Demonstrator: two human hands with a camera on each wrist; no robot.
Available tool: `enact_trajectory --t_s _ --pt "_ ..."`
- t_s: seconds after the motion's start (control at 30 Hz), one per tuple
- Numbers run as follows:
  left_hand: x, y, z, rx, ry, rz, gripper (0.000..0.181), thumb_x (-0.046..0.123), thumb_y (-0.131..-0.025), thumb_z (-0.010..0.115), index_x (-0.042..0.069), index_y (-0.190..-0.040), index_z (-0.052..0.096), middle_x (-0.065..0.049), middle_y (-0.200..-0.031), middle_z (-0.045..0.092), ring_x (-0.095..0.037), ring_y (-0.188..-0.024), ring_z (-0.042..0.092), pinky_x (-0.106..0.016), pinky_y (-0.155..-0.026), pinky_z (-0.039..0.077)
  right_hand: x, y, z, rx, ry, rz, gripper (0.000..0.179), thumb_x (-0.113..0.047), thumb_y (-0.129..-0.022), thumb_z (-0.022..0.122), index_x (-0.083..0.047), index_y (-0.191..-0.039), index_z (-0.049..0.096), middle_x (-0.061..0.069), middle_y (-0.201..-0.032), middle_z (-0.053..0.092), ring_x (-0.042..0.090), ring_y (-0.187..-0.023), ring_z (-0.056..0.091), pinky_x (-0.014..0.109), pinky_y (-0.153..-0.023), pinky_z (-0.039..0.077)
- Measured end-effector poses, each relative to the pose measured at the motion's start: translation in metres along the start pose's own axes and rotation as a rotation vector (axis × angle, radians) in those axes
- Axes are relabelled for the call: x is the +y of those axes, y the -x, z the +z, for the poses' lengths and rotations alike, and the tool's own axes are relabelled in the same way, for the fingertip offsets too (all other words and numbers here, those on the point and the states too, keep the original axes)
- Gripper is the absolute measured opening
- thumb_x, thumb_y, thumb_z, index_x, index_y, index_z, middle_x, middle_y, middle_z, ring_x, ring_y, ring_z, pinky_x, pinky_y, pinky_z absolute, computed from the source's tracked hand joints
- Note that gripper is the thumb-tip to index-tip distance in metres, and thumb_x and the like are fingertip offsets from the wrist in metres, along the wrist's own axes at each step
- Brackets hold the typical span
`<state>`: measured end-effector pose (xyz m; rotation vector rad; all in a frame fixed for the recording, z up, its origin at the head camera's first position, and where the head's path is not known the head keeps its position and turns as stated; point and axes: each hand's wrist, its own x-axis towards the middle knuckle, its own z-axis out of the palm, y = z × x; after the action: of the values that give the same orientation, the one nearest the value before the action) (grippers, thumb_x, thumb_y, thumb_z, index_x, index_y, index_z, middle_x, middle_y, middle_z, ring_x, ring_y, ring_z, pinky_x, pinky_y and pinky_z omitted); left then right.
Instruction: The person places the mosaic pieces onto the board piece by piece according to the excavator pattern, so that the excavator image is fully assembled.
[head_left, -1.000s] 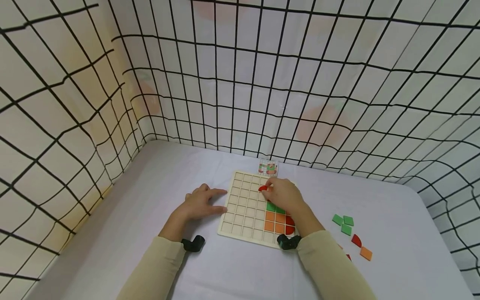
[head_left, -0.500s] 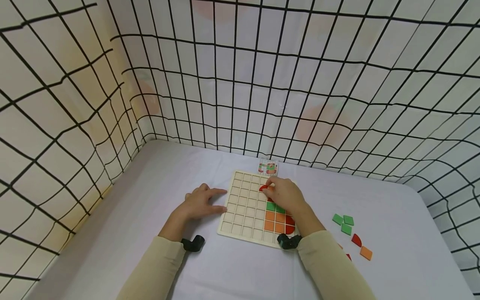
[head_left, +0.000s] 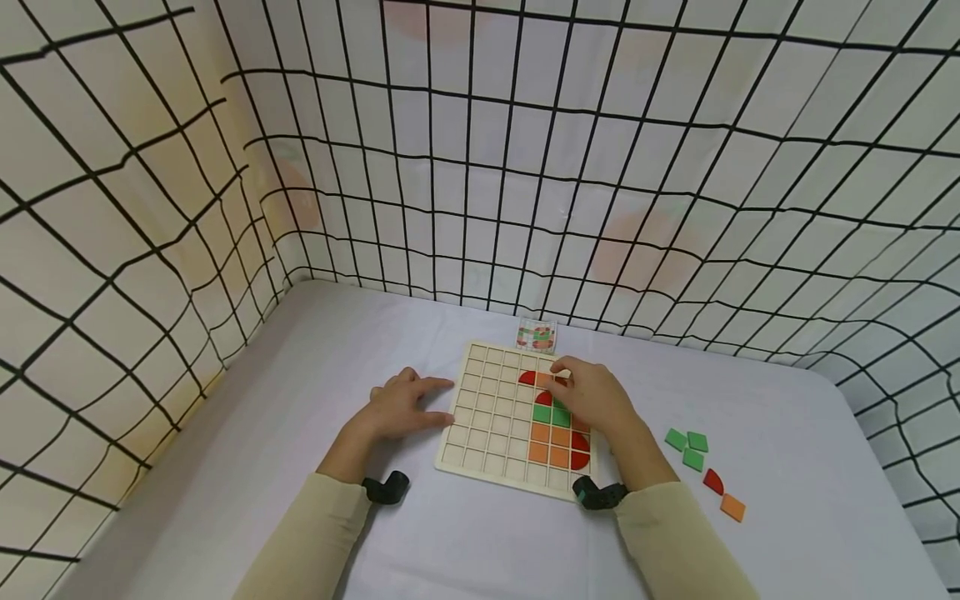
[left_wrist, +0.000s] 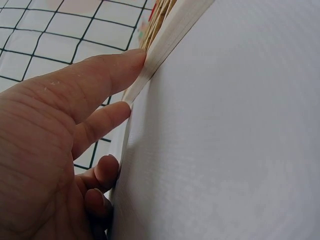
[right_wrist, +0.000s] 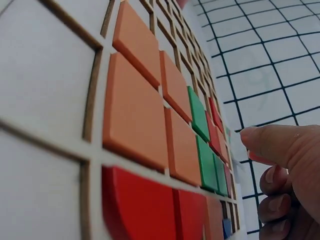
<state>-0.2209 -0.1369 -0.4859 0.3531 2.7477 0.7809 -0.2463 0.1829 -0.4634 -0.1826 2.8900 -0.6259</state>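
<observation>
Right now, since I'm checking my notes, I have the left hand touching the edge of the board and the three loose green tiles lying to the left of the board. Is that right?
Not quite: the three loose green tiles lie to the right of the board, as the head view shows. The left hand does touch the board's edge.

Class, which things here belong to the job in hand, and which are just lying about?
Probably in the job:
grid board
coloured tiles set in it
loose tiles on the right, matching colours
card beyond the board, similarly coloured
left hand at board's edge
right hand over tiles

Apparently just surroundings:
white tabletop
black wire mesh
black wrist devices
</observation>
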Motion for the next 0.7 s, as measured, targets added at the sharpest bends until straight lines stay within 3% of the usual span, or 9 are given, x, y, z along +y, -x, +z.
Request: enact_trajectory --t_s 0.33,0.7 --pt "0.000 0.000 -0.001 -0.001 0.001 -0.003 0.064 0.052 -0.085 0.076 0.030 -0.143 0.060 -0.003 -0.099 0.051 -0.018 -0.085 0.046 -0.038 -0.075 0.028 0.020 0.031 -0.016 0.004 -0.072 0.107 0.042 -0.040 -0.098 0.066 -0.017 -0.133 0.062 0.006 -0.082 0.054 0.021 -0.070 0.050 0.031 -0.057 0.039" --pt "-0.001 0.000 0.000 0.003 0.013 0.006 0.064 0.052 -0.085 0.075 0.029 -0.143 0.060 -0.003 -0.100 0.051 -0.017 -0.086 0.046 -0.038 -0.076 0.028 0.063 0.065 -0.027 -0.007 -0.080 0.156 0.040 -0.036 -0.095 0.071 -0.014 -0.128 0.065 0.006 -0.083 0.054 0.020 -0.076 0.050 0.031 -0.060 0.041"
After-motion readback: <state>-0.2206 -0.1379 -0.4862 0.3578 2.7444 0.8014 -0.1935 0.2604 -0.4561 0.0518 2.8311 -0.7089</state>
